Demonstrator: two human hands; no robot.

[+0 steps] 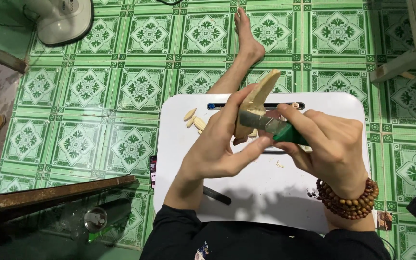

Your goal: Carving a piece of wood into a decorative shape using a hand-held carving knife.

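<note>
My left hand grips a pale, pointed piece of wood, held upright over a white lap table. In my right hand is a knife with a green handle. Its metal blade lies across the wood's lower part. My left thumb presses near the blade's back. A wooden bead bracelet circles my right wrist. Several pale wood shavings lie on the table left of my hands.
A dark flat tool lies on the table under my left wrist. My bare foot stretches over green patterned floor tiles. A white fan base stands at top left, a metal cylinder and a rusty bar at lower left.
</note>
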